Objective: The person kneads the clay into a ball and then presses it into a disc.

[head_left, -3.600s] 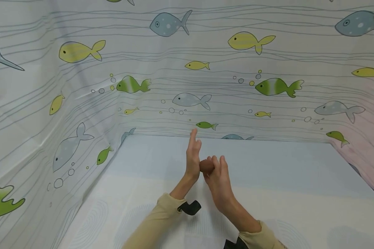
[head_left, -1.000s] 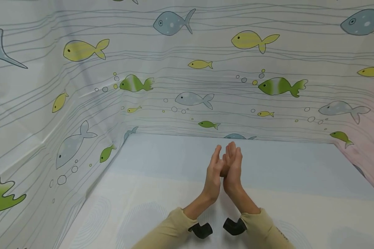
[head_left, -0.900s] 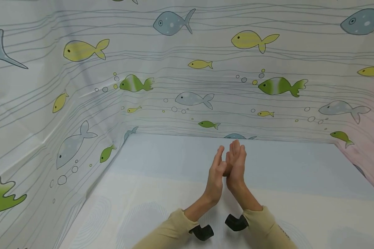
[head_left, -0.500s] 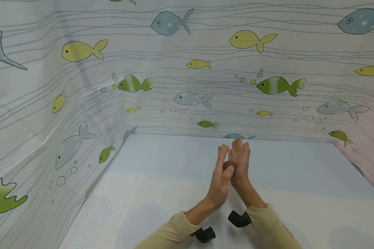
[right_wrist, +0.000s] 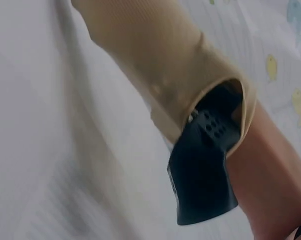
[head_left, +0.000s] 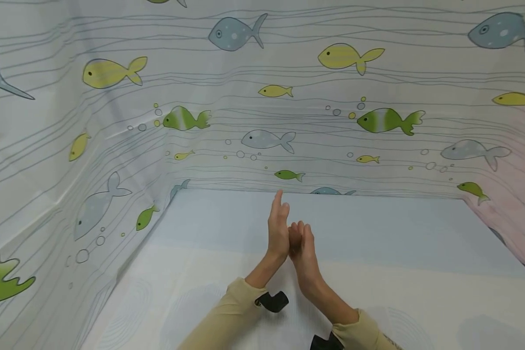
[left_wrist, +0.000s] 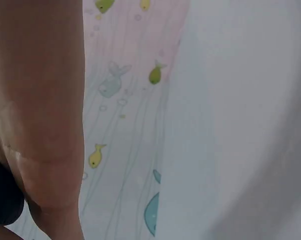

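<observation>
Between my two palms in the head view sits a small brown lump [head_left: 294, 240], rounded and clay-like, partly covered by the hands. My left hand [head_left: 278, 234] stands upright with straight fingers, its palm against the lump's left side. On the other side, my right hand [head_left: 305, 256] presses it with the palm, fingers extended and slightly bent. Both hands are raised above the table. The left wrist view shows bare skin [left_wrist: 45, 125] close up; the right wrist view shows a tan sleeve [right_wrist: 155, 60] and part of the wrist. Neither wrist view shows the lump.
A pale table surface [head_left: 398, 238] spreads beneath the hands. Fish-printed cloth [head_left: 227, 97] hangs behind and along the left, with a pinkish part [head_left: 514, 194] at right. Black curved mounts [head_left: 274, 302] stick out from both sleeve cuffs.
Both hands have shifted left since half a second ago. The left hand has slid up and forward against the right, which has drawn back; the lump stays between the palms.
</observation>
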A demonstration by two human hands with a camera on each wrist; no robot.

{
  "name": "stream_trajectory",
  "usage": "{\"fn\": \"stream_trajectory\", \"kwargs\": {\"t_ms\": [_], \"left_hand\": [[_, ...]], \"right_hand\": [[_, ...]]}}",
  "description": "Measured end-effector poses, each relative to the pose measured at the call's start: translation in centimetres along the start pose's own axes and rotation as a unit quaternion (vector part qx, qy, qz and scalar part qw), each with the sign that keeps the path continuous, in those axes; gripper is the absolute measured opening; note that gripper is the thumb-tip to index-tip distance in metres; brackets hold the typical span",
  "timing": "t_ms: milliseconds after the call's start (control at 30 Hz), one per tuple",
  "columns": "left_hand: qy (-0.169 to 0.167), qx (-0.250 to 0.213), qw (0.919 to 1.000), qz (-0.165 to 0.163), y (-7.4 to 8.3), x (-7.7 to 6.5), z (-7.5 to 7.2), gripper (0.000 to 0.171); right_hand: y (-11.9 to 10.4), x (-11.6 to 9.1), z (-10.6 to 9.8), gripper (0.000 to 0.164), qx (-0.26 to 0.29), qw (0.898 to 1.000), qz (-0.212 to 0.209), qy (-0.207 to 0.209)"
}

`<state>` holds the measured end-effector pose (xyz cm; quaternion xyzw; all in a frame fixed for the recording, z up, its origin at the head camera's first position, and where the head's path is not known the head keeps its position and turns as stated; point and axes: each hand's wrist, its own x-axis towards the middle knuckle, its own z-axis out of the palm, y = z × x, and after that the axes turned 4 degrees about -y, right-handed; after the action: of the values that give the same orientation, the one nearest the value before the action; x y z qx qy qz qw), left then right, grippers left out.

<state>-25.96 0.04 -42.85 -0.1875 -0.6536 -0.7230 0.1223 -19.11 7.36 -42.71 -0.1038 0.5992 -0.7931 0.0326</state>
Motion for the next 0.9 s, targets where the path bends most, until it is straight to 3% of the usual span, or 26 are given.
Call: {"fn": "stream_trajectory", "kwargs": {"t_ms": [200, 433, 600, 733, 900], "left_hand": [[0.005, -0.017, 0.9998, 0.001, 0.4, 1.0, -1.0, 0.063], [-0.027, -0.021, 0.9993, 0.013, 0.5, 0.2, -0.7, 0.067], [-0.069, -0.03, 0.9971, 0.009, 0.2, -1.3, 0.8, 0.067], [-0.081, -0.033, 0.9961, 0.006, 0.0, -2.7, 1.8, 0.064], [-0.102, -0.041, 0.9939, 0.011, 0.1, -3.7, 2.5, 0.063]], "right_hand": [[-1.3, -0.3, 0.8, 0.079, 0.021, 0.999, -0.019, -0.017], [-2.4, 0.1, 1.1, 0.082, 0.034, 0.999, -0.041, -0.01], [-2.3, 0.8, 0.4, 0.078, 0.037, 0.998, -0.036, 0.042], [-1.7, 1.6, -0.4, 0.074, 0.04, 0.994, -0.04, 0.092], [-1.4, 2.4, -1.8, 0.073, 0.056, 0.99, -0.045, 0.119]]}}
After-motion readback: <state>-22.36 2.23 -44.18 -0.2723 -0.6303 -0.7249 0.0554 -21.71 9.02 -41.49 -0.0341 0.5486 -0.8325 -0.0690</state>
